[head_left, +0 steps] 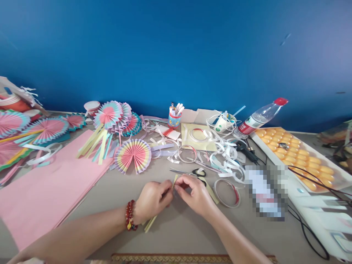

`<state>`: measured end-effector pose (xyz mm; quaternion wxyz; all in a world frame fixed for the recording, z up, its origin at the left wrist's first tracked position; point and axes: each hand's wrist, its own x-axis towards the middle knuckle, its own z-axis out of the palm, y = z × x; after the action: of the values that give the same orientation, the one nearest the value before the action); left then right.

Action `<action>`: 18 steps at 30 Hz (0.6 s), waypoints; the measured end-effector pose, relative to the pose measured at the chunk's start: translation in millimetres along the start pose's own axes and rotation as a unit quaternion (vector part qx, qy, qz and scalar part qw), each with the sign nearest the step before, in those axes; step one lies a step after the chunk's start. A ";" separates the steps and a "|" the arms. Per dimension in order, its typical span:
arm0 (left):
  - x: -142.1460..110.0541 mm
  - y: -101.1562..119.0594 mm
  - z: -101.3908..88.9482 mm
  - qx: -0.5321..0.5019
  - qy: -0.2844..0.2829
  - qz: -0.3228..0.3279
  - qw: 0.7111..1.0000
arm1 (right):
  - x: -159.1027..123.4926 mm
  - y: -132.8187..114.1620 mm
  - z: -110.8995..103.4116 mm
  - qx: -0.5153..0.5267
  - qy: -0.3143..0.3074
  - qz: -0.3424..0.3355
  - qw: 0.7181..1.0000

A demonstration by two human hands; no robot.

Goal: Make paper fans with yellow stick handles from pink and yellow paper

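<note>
Yellow paper strips [150, 224] pass through my left hand [154, 200], which is closed around them. Their narrow upper end sticks up between my two hands, and their lower ends hang out below my left wrist. My right hand [194, 192] is closed in a pinch at that upper end, thumb and forefinger together; the exact contact is partly hidden. Just beyond my fingers lie black-handled scissors [198, 172]. A pleated paper fan [133, 156] in pink, yellow and purple rests past my left hand. One roll of double-sided tape [227, 193] lies right of my right hand.
Pink paper sheets [55, 183] cover the left side. Curled white strips [228, 157] and another tape roll [187, 154] lie behind. A plastic bottle [261, 117] leans tilted beside a yellow bumpy tray [297, 154]. Black cables [308, 227] run down the right. A pen cup [175, 119] stands near the blue wall.
</note>
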<state>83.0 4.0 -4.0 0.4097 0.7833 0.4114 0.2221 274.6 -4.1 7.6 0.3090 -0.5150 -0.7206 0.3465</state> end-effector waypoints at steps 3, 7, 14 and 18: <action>-0.2 -0.6 0.0 0.004 0.000 -0.001 1.000 | -0.5 -0.5 -0.5 -0.005 -0.001 0.006 1.000; -0.6 -2.1 1.0 -0.006 -0.001 -0.010 1.000 | -1.7 -1.1 -2.6 0.000 -0.008 -0.003 1.000; -0.5 -4.3 2.3 0.000 0.001 -0.001 1.000 | -0.4 0.5 -2.3 0.003 -0.006 -0.005 1.000; -0.4 -3.7 1.6 0.006 0.002 0.005 1.000 | -0.2 1.1 -1.1 -0.002 -0.005 -0.003 1.000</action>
<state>82.2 4.1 -7.9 0.4030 0.7873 0.4097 0.2234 276.1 -3.9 7.3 0.3058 -0.5116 -0.7244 0.3464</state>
